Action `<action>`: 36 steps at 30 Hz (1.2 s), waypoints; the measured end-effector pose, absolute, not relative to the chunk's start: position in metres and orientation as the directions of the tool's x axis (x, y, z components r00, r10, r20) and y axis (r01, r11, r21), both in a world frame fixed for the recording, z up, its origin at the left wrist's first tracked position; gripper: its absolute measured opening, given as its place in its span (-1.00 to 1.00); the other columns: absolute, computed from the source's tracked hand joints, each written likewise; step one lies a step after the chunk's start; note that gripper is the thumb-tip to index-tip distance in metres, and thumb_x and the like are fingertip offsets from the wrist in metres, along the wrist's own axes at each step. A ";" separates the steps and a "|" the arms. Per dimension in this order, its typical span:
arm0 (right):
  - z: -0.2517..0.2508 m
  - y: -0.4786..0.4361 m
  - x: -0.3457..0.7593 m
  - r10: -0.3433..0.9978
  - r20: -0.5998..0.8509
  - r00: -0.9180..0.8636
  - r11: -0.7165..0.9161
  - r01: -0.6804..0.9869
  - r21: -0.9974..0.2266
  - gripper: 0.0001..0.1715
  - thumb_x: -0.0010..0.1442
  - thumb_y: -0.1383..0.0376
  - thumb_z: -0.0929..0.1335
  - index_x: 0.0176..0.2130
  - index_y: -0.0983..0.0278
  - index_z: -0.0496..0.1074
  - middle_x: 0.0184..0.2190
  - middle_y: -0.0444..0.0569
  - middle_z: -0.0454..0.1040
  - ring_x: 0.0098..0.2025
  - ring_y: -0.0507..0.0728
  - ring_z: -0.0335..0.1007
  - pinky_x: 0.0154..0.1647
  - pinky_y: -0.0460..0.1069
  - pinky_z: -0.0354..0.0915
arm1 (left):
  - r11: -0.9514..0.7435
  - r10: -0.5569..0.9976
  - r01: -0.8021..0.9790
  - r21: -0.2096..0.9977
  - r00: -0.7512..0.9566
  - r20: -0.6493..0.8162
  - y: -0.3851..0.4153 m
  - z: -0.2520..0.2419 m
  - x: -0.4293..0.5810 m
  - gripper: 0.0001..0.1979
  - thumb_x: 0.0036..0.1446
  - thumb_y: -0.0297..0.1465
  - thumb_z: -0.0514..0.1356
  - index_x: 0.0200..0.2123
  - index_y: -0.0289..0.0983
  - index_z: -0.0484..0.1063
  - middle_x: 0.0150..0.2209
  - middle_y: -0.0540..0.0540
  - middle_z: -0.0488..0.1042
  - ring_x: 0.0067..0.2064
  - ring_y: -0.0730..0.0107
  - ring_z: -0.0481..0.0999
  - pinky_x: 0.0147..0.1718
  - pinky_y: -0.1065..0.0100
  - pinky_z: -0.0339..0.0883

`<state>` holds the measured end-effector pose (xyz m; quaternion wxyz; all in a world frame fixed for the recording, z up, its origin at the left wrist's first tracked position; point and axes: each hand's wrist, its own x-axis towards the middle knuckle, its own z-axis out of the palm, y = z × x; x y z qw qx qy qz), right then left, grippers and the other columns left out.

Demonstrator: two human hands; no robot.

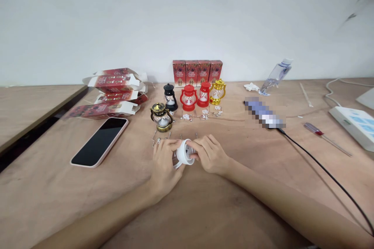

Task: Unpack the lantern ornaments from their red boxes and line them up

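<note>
A small white lantern (185,153) is clasped between the left hand (164,163) and the right hand (210,155), just in front of the bronze lantern (161,117), low over the tabletop. The fingers of both hands are curled onto it. Thin wire pieces (154,140) are seen between the bronze lantern and the left hand. Were the hands shifted carelessly, these wires could likely be swept aside, or the bronze lantern toppled by the knuckles

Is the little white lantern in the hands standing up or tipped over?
Tipped over: the white lantern lies sideways, gripped between the left hand and the right hand.
</note>
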<state>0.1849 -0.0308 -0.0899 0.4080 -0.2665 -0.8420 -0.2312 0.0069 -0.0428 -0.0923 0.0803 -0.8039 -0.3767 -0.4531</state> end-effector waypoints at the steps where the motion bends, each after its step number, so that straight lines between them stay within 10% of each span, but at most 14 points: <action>1: -0.090 -0.032 0.184 0.256 0.809 -0.529 0.745 0.641 0.184 -0.64 0.36 0.28 0.11 -0.11 0.46 0.35 -0.38 0.09 0.47 -0.37 0.10 0.29 -0.35 0.01 0.17 | -0.705 0.530 0.677 0.213 0.302 0.792 -0.043 -0.092 0.007 -0.75 0.12 -0.39 0.15 -0.12 -0.24 0.23 -0.25 -0.12 0.44 -0.25 0.22 0.44 -0.33 0.25 0.27; 10: -0.090 -0.030 0.188 0.224 0.845 -0.486 0.763 0.626 0.158 -0.71 0.34 0.36 0.12 -0.10 0.41 0.34 -0.44 0.03 0.46 -0.45 0.09 0.24 -0.43 0.00 0.13 | -0.721 0.545 0.644 0.255 0.300 0.783 -0.042 -0.094 0.007 -0.73 0.08 -0.41 0.17 -0.12 -0.23 0.25 -0.25 -0.12 0.45 -0.24 0.21 0.48 -0.31 0.21 0.31; 18: -0.095 -0.022 0.193 0.505 0.846 -0.171 0.705 0.647 -0.290 -0.77 0.30 0.40 0.21 -0.09 0.34 0.38 -0.37 0.00 0.49 -0.35 0.07 0.29 -0.31 -0.03 0.23 | -0.675 0.624 0.616 0.406 0.183 0.760 -0.041 -0.098 0.006 -0.65 0.03 -0.44 0.21 -0.09 -0.22 0.26 -0.19 -0.12 0.44 -0.18 0.19 0.49 -0.26 0.18 0.39; 27: -0.103 -0.016 0.187 0.650 0.593 -0.475 0.611 0.791 -0.037 -0.75 0.28 0.35 0.23 -0.36 0.30 0.46 -0.45 -0.01 0.48 -0.35 0.12 0.27 -0.34 0.01 0.14 | -0.699 0.597 0.596 0.395 0.181 0.782 -0.040 -0.098 0.007 -0.65 0.02 -0.43 0.21 -0.09 -0.20 0.25 -0.22 -0.12 0.43 -0.20 0.19 0.49 -0.30 0.18 0.43; 36: -0.089 -0.030 0.192 0.340 0.881 -0.329 0.831 0.544 -0.117 -0.83 0.25 0.35 0.25 -0.15 0.31 0.38 -0.35 0.02 0.47 -0.33 0.08 0.32 -0.33 -0.01 0.19 | -0.697 0.602 0.611 0.376 0.212 0.770 -0.039 -0.096 0.005 -0.66 0.06 -0.38 0.22 -0.08 -0.20 0.24 -0.22 -0.11 0.43 -0.21 0.22 0.50 -0.29 0.18 0.42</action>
